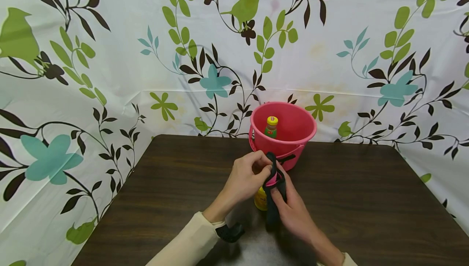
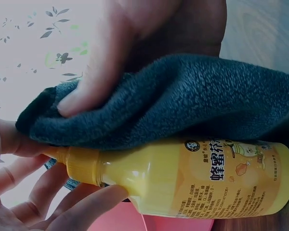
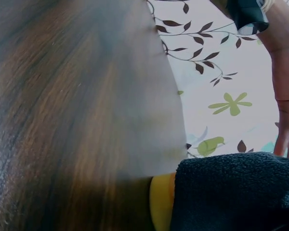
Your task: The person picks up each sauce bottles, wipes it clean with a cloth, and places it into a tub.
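"Over a dark wood-grain table (image 1: 351,205), a person's left hand (image 1: 243,176) and right hand (image 1: 292,206) are both gripping a dark plush cloth (image 1: 272,214)."

"How are those hands dividing the hold?"

"The left is pinching the top edge between thumb and fingers; the right is clasping lower down, its thumb pressing the fabric."

"Which way is the cloth pointing?"

"Its long axis is running close to upright, the looped top facing up and the rounded end hanging toward the tabletop. Whether that end is touching the wood, I cannot tell."

"And the yellow shape?"

"A squeeze bottle (image 2: 159,168), standing upright just beside the cloth. Its nozzle (image 2: 60,154) is pointing up, its long axis running alongside the cloth's, and its printed label (image 2: 231,178) is showing in the left wrist view."

"Who or what is filling the background?"

"A pink bucket (image 1: 293,123) is standing just beyond the hands, a yellow-capped bottle (image 1: 271,128) showing inside, cap up. Behind, a leaf-and-bird printed sheet (image 1: 329,75) is hanging."
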A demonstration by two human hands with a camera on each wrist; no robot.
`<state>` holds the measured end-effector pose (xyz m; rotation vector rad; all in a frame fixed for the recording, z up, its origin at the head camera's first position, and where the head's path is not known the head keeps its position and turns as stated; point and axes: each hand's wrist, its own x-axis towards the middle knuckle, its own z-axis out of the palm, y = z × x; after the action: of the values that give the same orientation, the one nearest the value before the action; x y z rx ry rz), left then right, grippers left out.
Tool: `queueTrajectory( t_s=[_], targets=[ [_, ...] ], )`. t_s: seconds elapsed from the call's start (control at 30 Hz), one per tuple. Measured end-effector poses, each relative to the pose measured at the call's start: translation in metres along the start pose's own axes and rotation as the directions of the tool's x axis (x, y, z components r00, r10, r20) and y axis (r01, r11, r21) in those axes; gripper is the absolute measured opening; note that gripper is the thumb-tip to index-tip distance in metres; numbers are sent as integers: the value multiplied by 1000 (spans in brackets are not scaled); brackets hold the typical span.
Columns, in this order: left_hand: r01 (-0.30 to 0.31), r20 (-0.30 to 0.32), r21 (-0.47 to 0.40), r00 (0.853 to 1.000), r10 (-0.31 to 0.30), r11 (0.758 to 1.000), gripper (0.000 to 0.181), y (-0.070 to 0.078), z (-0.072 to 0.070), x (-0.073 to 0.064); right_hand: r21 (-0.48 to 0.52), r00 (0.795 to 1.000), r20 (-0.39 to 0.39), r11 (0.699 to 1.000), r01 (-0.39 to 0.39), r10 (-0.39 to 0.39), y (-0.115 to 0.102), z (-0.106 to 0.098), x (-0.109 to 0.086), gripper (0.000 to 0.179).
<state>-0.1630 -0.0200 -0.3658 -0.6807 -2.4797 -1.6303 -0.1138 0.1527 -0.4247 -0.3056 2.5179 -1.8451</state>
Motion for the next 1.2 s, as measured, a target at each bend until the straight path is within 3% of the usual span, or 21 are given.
queueTrajectory(
  t_s=[0.17, 0.37, 0.6, 0.93, 1.2],
  targets=[
    [-14, -2, -7, 1000, 14, 1000, 7, -1, 1, 0, -53, 998, -6, 997, 55, -55, 8, 2, 2, 65],
    [-16, 4, -16, 1000, 16, 1000, 8, -1, 2, 0, -140, 998, -55, 990, 26, -34, 13, 2, -1, 59],
    [-18, -6, 10, 1000, 18, 1000, 8, -1, 2, 0, -175, 997, -67, 984, -36, 24, 18, 1, -2, 48],
    [-20, -7, 13, 1000, 20, 1000, 8, -1, 3, 0, -214, 998, -13, 975, -59, 57, 24, -5, -3, 59],
    [-17, -4, 21, 1000, 17, 1000, 8, -1, 3, 0, -271, 984, -41, 946, -178, 173, 28, -10, -7, 44]
  ],
)
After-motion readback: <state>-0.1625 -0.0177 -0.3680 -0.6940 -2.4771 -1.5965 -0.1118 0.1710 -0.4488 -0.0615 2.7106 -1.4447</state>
